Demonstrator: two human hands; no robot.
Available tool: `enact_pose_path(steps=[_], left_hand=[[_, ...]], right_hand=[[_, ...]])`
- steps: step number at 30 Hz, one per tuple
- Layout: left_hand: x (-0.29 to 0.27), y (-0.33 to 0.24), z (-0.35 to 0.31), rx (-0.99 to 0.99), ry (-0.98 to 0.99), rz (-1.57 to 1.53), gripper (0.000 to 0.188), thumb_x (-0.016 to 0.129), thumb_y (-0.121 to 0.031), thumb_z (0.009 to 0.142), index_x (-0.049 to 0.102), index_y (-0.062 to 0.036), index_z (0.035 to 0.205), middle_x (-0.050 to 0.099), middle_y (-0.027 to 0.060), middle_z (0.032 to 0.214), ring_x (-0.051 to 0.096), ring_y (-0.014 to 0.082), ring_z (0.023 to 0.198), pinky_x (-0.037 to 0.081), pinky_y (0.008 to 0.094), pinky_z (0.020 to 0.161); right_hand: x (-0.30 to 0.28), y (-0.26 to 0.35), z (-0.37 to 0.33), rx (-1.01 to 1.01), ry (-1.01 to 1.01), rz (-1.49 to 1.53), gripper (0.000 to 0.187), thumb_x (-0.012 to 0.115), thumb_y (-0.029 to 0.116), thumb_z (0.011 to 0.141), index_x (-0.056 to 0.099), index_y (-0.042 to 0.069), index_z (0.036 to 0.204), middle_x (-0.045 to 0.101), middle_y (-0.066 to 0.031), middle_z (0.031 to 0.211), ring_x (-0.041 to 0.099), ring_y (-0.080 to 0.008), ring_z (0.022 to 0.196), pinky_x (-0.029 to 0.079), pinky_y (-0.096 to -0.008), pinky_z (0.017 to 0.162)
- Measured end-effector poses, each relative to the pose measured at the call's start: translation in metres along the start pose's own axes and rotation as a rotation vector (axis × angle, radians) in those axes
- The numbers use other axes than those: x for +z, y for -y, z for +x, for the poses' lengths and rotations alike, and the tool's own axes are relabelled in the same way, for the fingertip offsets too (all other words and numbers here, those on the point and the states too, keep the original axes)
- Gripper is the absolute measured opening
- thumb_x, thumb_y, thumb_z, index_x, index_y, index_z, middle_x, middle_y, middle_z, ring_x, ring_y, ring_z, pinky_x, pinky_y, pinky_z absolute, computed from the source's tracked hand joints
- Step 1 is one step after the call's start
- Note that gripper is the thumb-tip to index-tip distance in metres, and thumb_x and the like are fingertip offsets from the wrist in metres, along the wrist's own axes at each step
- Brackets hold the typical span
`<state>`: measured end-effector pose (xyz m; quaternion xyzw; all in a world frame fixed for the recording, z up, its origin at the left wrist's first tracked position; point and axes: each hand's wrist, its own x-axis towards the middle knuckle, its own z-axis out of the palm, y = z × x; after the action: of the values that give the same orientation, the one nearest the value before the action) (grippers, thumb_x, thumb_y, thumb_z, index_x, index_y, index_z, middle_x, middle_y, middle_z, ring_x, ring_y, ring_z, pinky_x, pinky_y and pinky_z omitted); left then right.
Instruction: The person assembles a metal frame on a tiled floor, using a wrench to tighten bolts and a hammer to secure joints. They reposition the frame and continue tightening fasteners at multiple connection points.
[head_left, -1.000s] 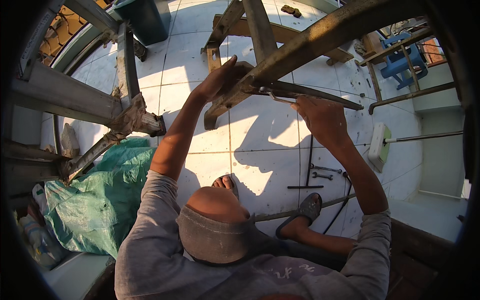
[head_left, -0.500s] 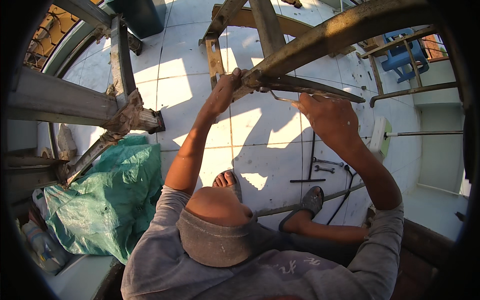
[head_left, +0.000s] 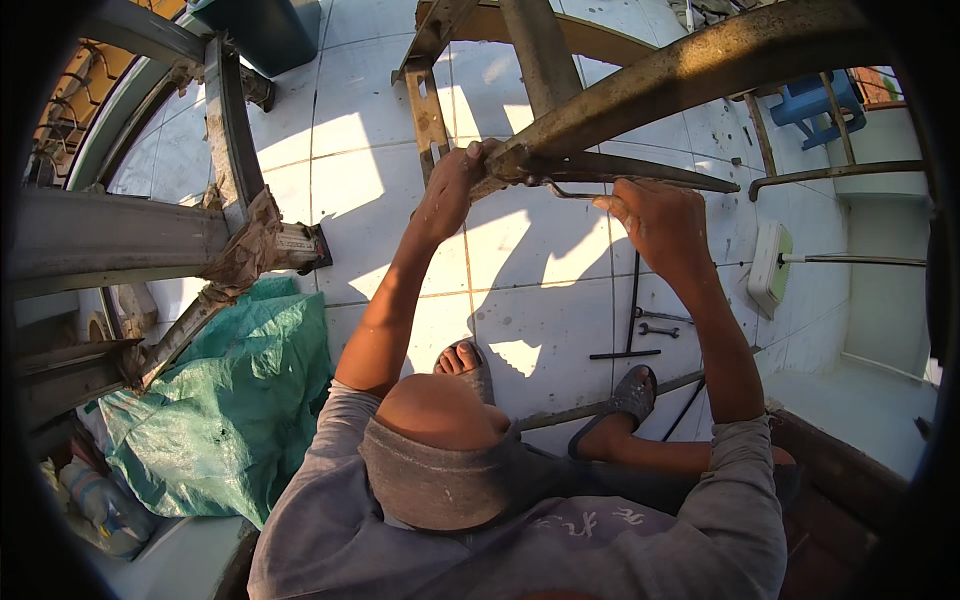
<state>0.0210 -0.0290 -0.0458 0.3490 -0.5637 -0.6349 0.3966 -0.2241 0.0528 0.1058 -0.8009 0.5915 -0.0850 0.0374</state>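
Observation:
A rusty brown metal frame (head_left: 640,95) slants across the upper part of the head view, its tubes meeting at a corner in front of me. My left hand (head_left: 450,195) is closed around the frame near that corner; some of its fingers are hidden behind the metal. In my right hand (head_left: 662,225) is a thin silver wrench (head_left: 572,193), gripped at its outer end. The wrench's other end meets the underside of the corner, where a fastener is too small to make out. Below the right hand, a black T-shaped bar (head_left: 630,354) and an open-ended wrench (head_left: 660,330) lie on the tiles.
At left stands another metal frame (head_left: 130,230) with torn wrapping at its joint, above a green woven sack (head_left: 230,400). A dark green bin (head_left: 255,35) is at the upper left. A blue plastic stool (head_left: 815,110) and a white-green block on a rod (head_left: 770,270) are at right.
My right hand has shifted slightly and its forearm is more upright, the elbow drawn inward. The wrench lies closer to level. My left hand keeps its grip; the whole view has shifted a little.

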Motion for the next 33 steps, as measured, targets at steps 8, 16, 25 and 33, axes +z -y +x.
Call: enact_pose_path(steps=[8, 16, 25, 33], left_hand=[[-0.005, -0.041, -0.004, -0.201, 0.346, -0.301, 0.085, 0.015, -0.064, 0.102, 0.035, 0.0047, 0.148, 0.052, 0.0190, 0.140, 0.048, 0.0253, 0.130, 0.035, 0.0343, 0.111], [-0.018, -0.043, 0.001, -0.343, 0.442, -0.512, 0.084, 0.023, -0.063, 0.102, 0.031, 0.0055, 0.150, 0.050, 0.0186, 0.141, 0.047, 0.0223, 0.131, 0.037, 0.0322, 0.110], [-0.021, -0.042, -0.010, -0.262, 0.462, -0.952, 0.060, 0.037, -0.040, 0.105, 0.032, -0.0011, 0.150, 0.040, 0.0154, 0.151, 0.040, 0.0246, 0.137, 0.032, 0.0373, 0.116], [0.016, -0.017, 0.022, 0.062, 0.014, -0.890, 0.056, 0.042, -0.035, 0.104, 0.033, -0.0011, 0.149, 0.041, 0.0146, 0.149, 0.040, 0.0240, 0.137, 0.033, 0.0393, 0.116]], right_hand=[[0.237, 0.120, 0.004, 0.540, -0.596, 1.357, 0.049, 0.028, 0.036, 0.109, 0.052, -0.002, 0.088, 0.053, -0.0084, 0.075, 0.052, -0.0178, 0.072, 0.046, -0.0337, 0.071], [0.074, 0.225, 0.063, 1.296, -0.466, 2.515, 0.060, 0.024, 0.065, 0.101, 0.047, 0.010, 0.089, 0.042, -0.0049, 0.072, 0.040, -0.0194, 0.059, 0.039, -0.0348, 0.063], [-0.003, 0.185, 0.116, 0.984, -0.406, 3.377, 0.019, 0.038, 0.010, 0.094, 0.043, 0.005, 0.077, 0.031, -0.0040, 0.065, 0.034, -0.0187, 0.056, 0.037, -0.0325, 0.055], [0.006, 0.156, 0.104, 0.578, -0.178, 3.522, 0.023, 0.035, 0.009, 0.098, 0.051, -0.007, 0.092, 0.057, -0.0170, 0.087, 0.059, -0.0312, 0.080, 0.053, -0.0434, 0.081]])
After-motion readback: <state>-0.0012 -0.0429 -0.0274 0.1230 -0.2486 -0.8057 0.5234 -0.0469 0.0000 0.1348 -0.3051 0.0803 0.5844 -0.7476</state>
